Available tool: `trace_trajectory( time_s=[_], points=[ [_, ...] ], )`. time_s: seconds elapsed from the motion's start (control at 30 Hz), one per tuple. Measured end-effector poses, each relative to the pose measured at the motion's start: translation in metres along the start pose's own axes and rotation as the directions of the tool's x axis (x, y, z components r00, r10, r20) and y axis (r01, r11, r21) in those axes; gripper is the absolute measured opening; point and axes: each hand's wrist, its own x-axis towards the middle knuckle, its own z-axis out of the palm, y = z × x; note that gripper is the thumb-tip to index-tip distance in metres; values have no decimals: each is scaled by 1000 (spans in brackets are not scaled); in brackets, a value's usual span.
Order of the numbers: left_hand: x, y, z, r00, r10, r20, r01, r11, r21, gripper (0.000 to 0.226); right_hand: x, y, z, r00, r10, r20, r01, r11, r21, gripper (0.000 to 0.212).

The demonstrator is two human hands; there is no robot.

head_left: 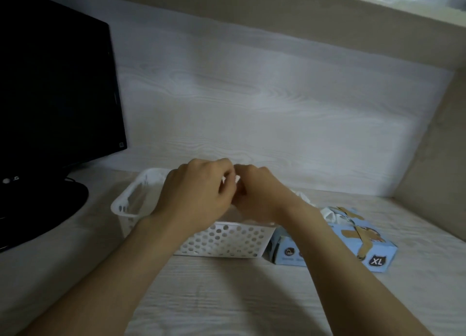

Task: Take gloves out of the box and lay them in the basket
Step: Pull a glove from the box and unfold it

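While over basket [222, 240], hands [194, 194] [257, 194] around glove [237, 180]

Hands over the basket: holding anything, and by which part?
Left hand and right hand both pinch something white, likely a glove, between them above the basket. Which part cannot be told: the hands hide most of it.

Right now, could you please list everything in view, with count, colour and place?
LG monitor: one, black, desk's left side.
Basket: one, white, perforated, mid-desk, below the hands.
Glove box: one, light blue, marked XL, beside the basket's right end.
Boxed gloves: count unclear, white, bunched from the box's top.
Held glove: one, white, pinched between both hands.
Desk: one, pale wood grain, underneath everything.
Left hand: one, above the basket, pinching the held glove.
Right hand: one, above the basket, pinching it too.
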Motion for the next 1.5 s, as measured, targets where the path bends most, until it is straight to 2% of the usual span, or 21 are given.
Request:
trace_trajectory(
  time_s=[0.03,0.1,0.17,0.23,0.3,0.4,0.47,0.53,0.6,0.7,0.83,0.93,1.13,1.27,1.4,1.5],
  points=[
    [-3,8,3,998,53,-18,-53,998,-26,13,-5,5,1,990,-56,-131,58,998,10,22],
    [-9,20,12,989,145,-44,-146,989,-36,11,-15,14,-1,939,-101,-330,114,993,20,23],
    [-15,30,21,976,205,-78,-205,979,4,13,-28,28,-5,889,-48,-455,82,995,55,34],
    [-20,38,33,960,261,-98,-260,965,20,15,-43,45,-12,862,37,-506,9,996,87,39],
    [-23,43,43,942,319,-106,-318,948,18,18,-56,62,-16,854,104,-509,-68,994,89,37],
    [-25,49,55,925,371,-83,-371,929,17,24,-73,84,-18,857,206,-473,-169,978,119,20],
    [-27,54,61,926,374,-53,-373,928,15,22,-83,94,-17,880,247,-406,-209,968,135,32],
    [-28,57,64,932,361,-13,-361,932,23,21,-91,99,-15,897,274,-347,-217,956,195,35],
    [-28,58,65,935,354,27,-355,933,54,23,-93,100,-14,915,282,-288,-213,945,250,33],
    [-29,58,67,924,377,69,-382,920,87,28,-94,102,-14,936,271,-224,-216,946,240,26],
    [-31,60,71,913,398,88,-406,907,108,38,-94,107,-10,945,219,-243,-177,967,184,2],
    [-34,61,73,906,414,81,-422,895,146,28,-93,112,-8,938,234,-255,-178,958,224,10],
    [-35,59,76,882,449,141,-469,862,194,32,-91,111,-7,891,267,-368,-151,937,314,39],
    [-34,59,76,862,481,160,-506,832,226,29,-90,113,-5,818,307,-487,-155,932,327,37],
    [-32,59,74,846,501,182,-530,823,202,23,-91,109,-11,666,379,-642,-170,916,364,37],
    [-32,60,72,854,480,200,-516,829,216,9,-92,107,-15,570,451,-687,-140,877,459,37]
  ],
)
